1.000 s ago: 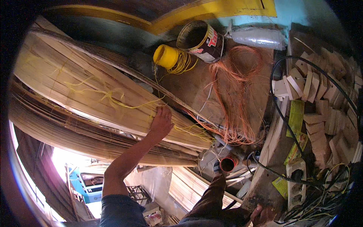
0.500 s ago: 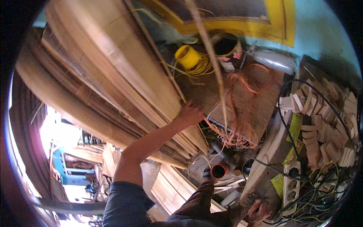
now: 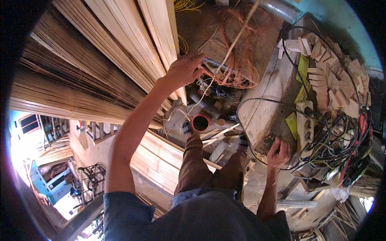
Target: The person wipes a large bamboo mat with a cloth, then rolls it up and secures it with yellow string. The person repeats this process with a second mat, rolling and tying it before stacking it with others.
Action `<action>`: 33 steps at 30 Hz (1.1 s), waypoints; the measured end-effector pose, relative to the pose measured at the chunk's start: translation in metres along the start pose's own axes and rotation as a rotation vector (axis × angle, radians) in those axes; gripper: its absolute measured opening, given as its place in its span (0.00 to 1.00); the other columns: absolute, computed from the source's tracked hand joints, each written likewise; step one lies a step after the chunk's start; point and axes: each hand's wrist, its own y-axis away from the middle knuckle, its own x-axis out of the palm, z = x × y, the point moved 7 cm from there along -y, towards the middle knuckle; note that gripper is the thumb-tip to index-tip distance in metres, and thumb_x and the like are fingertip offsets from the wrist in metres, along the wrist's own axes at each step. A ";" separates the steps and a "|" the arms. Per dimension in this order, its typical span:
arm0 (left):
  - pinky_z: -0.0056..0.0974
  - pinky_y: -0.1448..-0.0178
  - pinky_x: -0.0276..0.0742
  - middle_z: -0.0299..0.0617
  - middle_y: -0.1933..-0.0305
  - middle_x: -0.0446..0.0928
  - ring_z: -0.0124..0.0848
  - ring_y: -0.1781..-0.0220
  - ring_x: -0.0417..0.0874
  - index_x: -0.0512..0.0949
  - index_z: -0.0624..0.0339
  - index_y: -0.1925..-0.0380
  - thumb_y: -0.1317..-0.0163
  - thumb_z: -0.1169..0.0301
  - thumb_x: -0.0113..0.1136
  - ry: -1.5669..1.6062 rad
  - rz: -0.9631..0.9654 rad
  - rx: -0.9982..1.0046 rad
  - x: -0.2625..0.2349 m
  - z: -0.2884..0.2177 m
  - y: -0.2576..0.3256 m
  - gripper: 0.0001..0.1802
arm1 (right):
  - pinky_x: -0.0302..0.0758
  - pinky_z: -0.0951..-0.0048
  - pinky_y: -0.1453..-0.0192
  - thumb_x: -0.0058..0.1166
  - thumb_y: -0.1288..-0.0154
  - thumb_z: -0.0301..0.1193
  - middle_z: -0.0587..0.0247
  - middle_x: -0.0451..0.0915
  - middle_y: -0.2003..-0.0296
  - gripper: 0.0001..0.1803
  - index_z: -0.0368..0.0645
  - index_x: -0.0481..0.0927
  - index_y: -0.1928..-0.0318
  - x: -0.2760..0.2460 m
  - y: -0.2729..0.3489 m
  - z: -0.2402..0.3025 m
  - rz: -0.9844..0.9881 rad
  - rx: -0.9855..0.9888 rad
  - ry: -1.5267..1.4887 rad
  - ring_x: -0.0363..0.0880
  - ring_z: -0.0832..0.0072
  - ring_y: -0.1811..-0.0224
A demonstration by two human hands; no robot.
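Observation:
My left hand [image 3: 185, 71] is closed on the end of a bundle of thin orange strings [image 3: 237, 76]. The strings trail from its fingers across a brown board [image 3: 193, 30], beside the tall bundles of pale wooden strips [image 3: 159, 24] at the left. Lower on the right, my right hand [image 3: 278, 153] hangs with its fingers curled together. What it holds, if anything, is hidden. It is nearest to a wooden beam [image 3: 261, 112] and a white power strip [image 3: 307, 126]. A light rope [image 3: 241, 34] slants in front of the orange strings.
Small cut wood blocks [image 3: 325, 80] are heaped at the right, above tangled black cables [image 3: 329, 140]. An orange-rimmed cup [image 3: 200, 122] stands on the floor near my feet. More wooden strips [image 3: 161, 160] lie by my legs. A blue machine [image 3: 56, 184] is at the far left.
The view has tilted down, showing more of my legs and right arm. My left hand keeps hold of the orange strings and appears higher in the picture. The yellow-framed panel has left view.

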 end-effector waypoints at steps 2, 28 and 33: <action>0.49 0.30 0.72 0.55 0.35 0.74 0.52 0.34 0.75 0.69 0.58 0.34 0.29 0.57 0.57 0.190 0.012 0.045 -0.011 0.000 0.009 0.28 | 0.77 0.54 0.67 0.55 0.30 0.29 0.47 0.81 0.70 0.08 0.37 0.81 0.64 0.000 -0.002 0.007 -0.042 -0.063 0.059 0.82 0.49 0.70; 0.52 0.42 0.78 0.57 0.49 0.82 0.52 0.45 0.83 0.76 0.59 0.41 0.28 0.61 0.52 1.004 0.297 -0.361 0.333 0.033 0.376 0.21 | 0.76 0.48 0.60 0.53 0.29 0.28 0.42 0.82 0.65 0.08 0.35 0.79 0.57 0.006 -0.005 -0.004 -0.013 0.026 0.125 0.81 0.42 0.64; 0.55 0.56 0.79 0.53 0.63 0.82 0.56 0.59 0.84 0.81 0.55 0.59 0.33 0.62 0.55 0.642 0.232 -0.066 0.418 0.041 0.214 0.12 | 0.76 0.50 0.56 0.49 0.27 0.30 0.42 0.81 0.62 0.11 0.35 0.79 0.54 0.002 -0.002 -0.006 0.027 0.009 0.178 0.80 0.44 0.61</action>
